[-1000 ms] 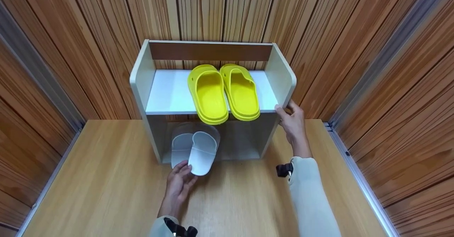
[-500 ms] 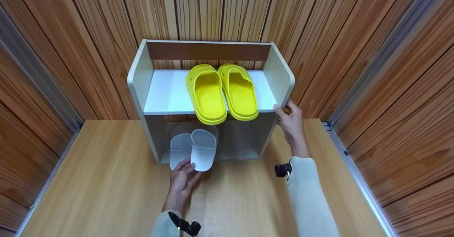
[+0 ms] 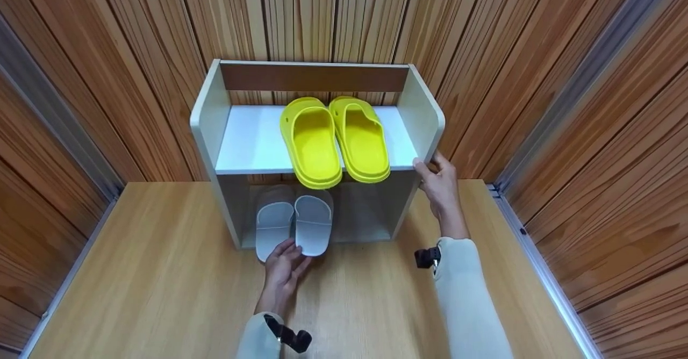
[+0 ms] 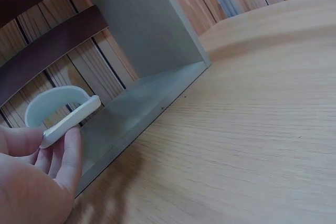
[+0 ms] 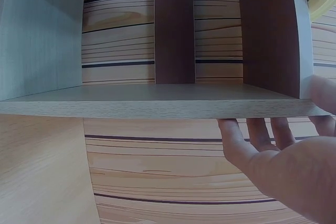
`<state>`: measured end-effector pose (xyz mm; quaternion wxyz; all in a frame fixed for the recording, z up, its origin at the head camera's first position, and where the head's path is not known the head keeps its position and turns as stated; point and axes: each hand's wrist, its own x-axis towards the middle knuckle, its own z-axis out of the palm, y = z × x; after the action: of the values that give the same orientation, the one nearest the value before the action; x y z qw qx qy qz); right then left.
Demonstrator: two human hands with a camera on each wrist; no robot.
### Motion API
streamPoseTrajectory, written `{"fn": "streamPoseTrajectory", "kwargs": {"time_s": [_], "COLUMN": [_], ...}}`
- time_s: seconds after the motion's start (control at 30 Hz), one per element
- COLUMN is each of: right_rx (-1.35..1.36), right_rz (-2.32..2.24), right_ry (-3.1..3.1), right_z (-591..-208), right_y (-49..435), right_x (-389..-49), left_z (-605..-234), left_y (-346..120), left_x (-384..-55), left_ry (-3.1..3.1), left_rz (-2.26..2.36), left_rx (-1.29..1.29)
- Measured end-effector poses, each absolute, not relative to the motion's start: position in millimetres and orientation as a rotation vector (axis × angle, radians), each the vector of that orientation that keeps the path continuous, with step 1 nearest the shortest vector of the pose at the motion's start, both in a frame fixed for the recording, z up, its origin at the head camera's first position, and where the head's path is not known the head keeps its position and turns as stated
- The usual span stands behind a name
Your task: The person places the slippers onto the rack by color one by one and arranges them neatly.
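In the head view my left hand [image 3: 282, 270] pinches the heel end of a white slipper [image 3: 314, 227] at the lower shelf of a small white shoe rack [image 3: 252, 138]. The left wrist view shows thumb above and fingers below the slipper's sole [image 4: 73, 121], which is raised off the shelf at this end. Just left of it lies a second white slipper [image 3: 273, 232], toe inward. My right hand [image 3: 442, 189] grips the rack's right side panel near the upper shelf, with its fingers [image 5: 236, 137] along the outer face and the thumb at the front edge.
Two yellow clogs [image 3: 314, 149] stand side by side on the upper shelf, heels jutting past its front edge. A brown back rail [image 3: 317, 78] spans the rack's top. Wood-panelled walls [image 3: 107, 79] enclose the wooden floor [image 3: 177, 294] at the back and both sides.
The held slipper has moved right and inward onto the lower shelf, turning from a slant to nearly parallel with its mate. My left hand moved along with it; my right hand keeps its grip.
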<state>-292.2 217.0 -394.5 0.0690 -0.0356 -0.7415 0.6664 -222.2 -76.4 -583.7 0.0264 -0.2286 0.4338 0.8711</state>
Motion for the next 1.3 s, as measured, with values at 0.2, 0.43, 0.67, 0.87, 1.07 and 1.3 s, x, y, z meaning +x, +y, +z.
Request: {"fn": "streamPoseTrajectory", "kwargs": {"time_s": [0.2, 0.43, 0.67, 0.87, 1.07, 1.3], "right_rx": [-0.070, -0.109, -0.119, -0.125, -0.128, -0.144], "right_rz": [2.002, 2.013, 2.010, 2.002, 2.021, 2.020], "right_ry": [-2.231, -2.239, -2.242, -2.246, -2.234, -2.238], "right_z": [-396, -396, -395, -395, -394, -395], "right_y": [218, 219, 219, 218, 218, 218], "right_x": [-293, -292, -291, -291, -291, -292], "left_z": [-587, -589, -592, -595, -598, -602], "left_y": [-74, -72, -71, -71, -71, -78], "left_x": [-225, -226, -226, -225, -222, -216], "left_ry": [1.320, 1.281, 1.276, 1.260, 1.324, 1.325], "left_rz": [2.694, 2.696, 2.687, 2.662, 2.633, 2.607], "left_rx": [-0.715, -0.728, -0.720, -0.738, -0.691, -0.668]}}
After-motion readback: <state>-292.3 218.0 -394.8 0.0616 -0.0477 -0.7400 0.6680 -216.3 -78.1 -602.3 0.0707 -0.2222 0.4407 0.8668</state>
